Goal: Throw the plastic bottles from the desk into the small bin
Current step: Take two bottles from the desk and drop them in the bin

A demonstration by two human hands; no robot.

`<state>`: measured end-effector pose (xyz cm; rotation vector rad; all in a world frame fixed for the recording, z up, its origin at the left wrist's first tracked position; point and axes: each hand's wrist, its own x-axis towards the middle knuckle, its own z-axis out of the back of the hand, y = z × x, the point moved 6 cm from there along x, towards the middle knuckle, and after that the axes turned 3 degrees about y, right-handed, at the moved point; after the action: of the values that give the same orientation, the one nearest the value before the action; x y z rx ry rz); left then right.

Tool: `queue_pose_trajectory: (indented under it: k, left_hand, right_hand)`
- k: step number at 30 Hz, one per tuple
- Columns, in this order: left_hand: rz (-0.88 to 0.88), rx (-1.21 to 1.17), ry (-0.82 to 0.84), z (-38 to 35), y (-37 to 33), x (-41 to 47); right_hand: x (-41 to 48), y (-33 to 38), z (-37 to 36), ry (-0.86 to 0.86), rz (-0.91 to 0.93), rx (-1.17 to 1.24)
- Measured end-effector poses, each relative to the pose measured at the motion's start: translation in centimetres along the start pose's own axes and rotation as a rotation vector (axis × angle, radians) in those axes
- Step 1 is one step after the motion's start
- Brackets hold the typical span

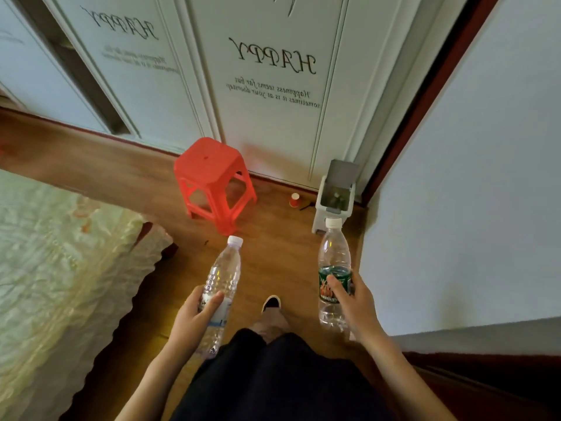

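Observation:
My left hand (197,314) grips a clear plastic bottle (223,278) with a white cap and a pale blue-white label, tilted with its cap pointing forward. My right hand (353,299) holds a second clear bottle (333,256) with a green label and white cap, nearly upright. A small white bin (321,220) with its grey lid raised stands on the floor ahead at the right, by the wall corner. The green-label bottle's cap overlaps the bin's front edge in the view. Something dark lies inside the bin.
A red plastic stool (212,180) stands on the wooden floor ahead, left of the bin. A small red cup (294,200) sits between stool and bin. A bed with a pale quilt (60,253) fills the left. White wardrobe doors (273,86) close the far side; a wall runs along the right.

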<state>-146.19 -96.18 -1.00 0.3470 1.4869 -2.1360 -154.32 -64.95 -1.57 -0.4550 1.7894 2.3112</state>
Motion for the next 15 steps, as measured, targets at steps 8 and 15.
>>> queue_pose_trajectory:
  k: [8,15]
  left_hand:
    - [-0.245,0.152,0.218,-1.7,-16.1,18.8]
    - [-0.317,0.210,0.363,-7.5,-24.5,28.6]
  right_hand:
    - [11.0,5.1,4.9,-0.269,-0.075,0.058]
    - [16.8,4.5,9.7,-0.456,-0.189,0.074]
